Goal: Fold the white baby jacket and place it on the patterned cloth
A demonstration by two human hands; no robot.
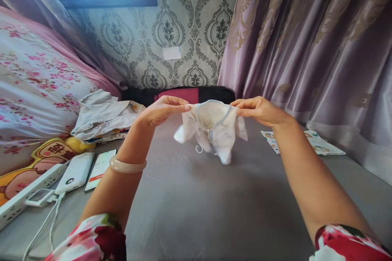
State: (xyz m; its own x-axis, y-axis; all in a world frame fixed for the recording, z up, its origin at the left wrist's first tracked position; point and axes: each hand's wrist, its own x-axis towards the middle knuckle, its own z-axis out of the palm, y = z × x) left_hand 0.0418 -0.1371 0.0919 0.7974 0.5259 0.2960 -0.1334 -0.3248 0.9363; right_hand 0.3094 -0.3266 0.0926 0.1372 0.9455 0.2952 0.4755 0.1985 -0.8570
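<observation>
The small white garment (212,128), a baby-sized top with pale blue piping round its neck opening, hangs in the air above the grey bed sheet (196,200), stretched between two pinches at its upper edge: the left hand (162,109) has thumb and fingertips closed on the left shoulder of the cloth, the right hand (260,110) is closed the same way on the right shoulder, and nothing else is in either hand. The body of the garment droops below and between the two grips, its short sleeves sticking out to the sides, a thin tie dangling from the front and the lowest corner hanging just over the sheet without clearly touching it. Because only the fingertips have hold of a thin hem, the likeliest slip, as I judge it, is one corner pulling free, which would leave the piece swinging from the other hand and bunching up; the loose tie could also fold under the cloth if it is laid down as it hangs. Further out, a pile of folded pale clothes (102,116) lies well to the left near the floral bedding (33,85), with a power bank (75,173), a phone (100,169) and a power strip (18,200) nearer the left edge, and a printed leaflet (318,143) lies on the sheet to the right, below the purple curtain (321,45)
</observation>
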